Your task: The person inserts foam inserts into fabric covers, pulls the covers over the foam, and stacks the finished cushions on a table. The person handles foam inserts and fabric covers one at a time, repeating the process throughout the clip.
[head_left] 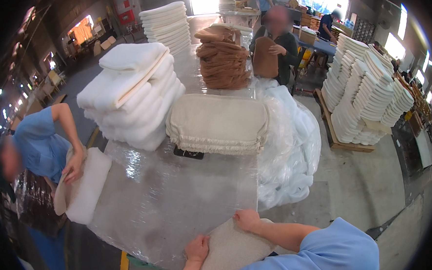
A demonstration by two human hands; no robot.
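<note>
A beige fabric cover lies close against me at the near edge of the table. My left hand is closed on its left edge. Farther right, my right hand pinches its far corner. What is inside the cover, if anything, is hidden, and my right arm and sleeve block its near right part. Beyond my hands, a stack of similar beige covers with frayed edges rests mid-table. A dark flat object pokes out from under that stack.
White batting is piled at left, brown covers behind. Clear plastic bags bulge along the right side. One co-worker handles a white pad at left; another holds a brown piece. White pads stand on a pallet.
</note>
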